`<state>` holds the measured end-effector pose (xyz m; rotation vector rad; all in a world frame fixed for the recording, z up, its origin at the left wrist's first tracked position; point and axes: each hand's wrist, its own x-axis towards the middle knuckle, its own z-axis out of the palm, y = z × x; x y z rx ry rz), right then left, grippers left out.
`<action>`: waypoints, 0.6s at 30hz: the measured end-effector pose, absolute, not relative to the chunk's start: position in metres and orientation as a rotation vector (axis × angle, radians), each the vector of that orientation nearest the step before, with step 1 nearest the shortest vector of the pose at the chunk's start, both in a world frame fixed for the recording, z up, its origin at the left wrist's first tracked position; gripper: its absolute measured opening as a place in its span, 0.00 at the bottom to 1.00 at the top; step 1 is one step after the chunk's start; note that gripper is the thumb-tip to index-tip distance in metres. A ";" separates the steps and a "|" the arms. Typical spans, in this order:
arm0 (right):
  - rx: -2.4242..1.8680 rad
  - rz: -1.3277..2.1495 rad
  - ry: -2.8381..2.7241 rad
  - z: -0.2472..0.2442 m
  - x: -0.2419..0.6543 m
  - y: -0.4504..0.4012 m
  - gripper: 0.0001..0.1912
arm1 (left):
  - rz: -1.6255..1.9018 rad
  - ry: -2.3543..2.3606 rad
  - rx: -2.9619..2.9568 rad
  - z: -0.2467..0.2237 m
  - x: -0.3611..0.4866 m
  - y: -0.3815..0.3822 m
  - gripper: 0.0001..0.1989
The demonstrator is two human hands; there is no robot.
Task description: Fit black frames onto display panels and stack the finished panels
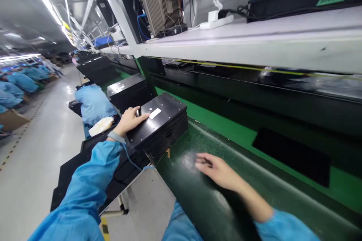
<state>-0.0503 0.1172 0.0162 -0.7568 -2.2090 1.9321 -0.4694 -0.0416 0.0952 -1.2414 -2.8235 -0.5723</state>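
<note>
From where I stand, the work looks to be at the handling stage: the left hand (pixel 129 121) rests unclenched on the stack of black panels (pixel 165 120), at the bench's near-left end, thumb by the white label (pixel 155 113). The right hand (pixel 216 169), half-curled over the green bench (pixel 195 196), is too blurred to tell if it holds anything. Lifting a panel would call for both hands on its edges.

Bare stretch of green table (pixel 186 180) open from front edge to ridge; black stack (pixel 162 120) blocks left, shelf (pixel 243 51) overhangs beyond.
</note>
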 end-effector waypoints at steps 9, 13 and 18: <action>-0.989 2.179 -0.598 0.085 -0.185 0.046 0.34 | -0.627 -2.753 -1.374 0.116 -0.347 -0.051 0.40; -1.267 1.991 -0.522 0.114 -0.103 0.030 0.29 | -0.947 -2.855 -1.591 0.104 -0.268 -0.062 0.40; -1.906 1.407 -1.000 0.139 -0.001 -0.001 0.15 | -1.650 -3.371 -1.845 0.062 -0.144 -0.069 0.44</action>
